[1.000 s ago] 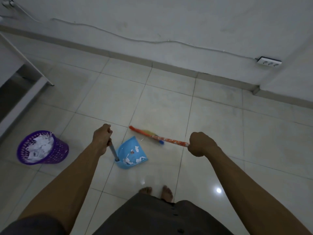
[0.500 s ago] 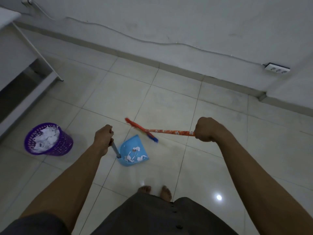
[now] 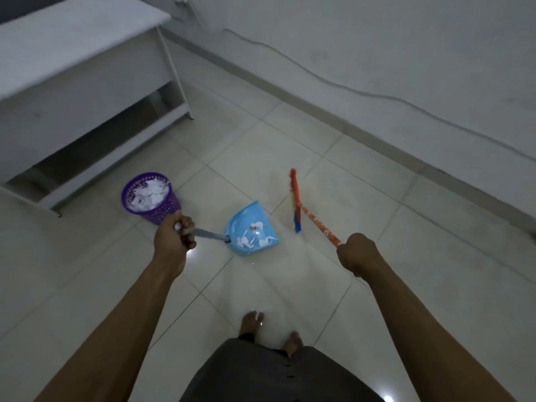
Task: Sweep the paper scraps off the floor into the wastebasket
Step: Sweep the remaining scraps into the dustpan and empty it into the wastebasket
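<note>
The left hand (image 3: 171, 242) gripped the dustpan (image 3: 251, 230) handle, paper scraps (image 3: 251, 237) lying in the pan beside the wastebasket (image 3: 149, 198). The right hand (image 3: 358, 253) clenched the broom (image 3: 307, 216) handle.

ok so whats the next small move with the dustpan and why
Probably swing the dustpan left over the wastebasket and tip it in. The left hand grips its handle, paper scraps lie in the pan, and the wastebasket stands close on its left. The right hand holds the broom aside, and I see no scraps on the nearby floor.
</note>
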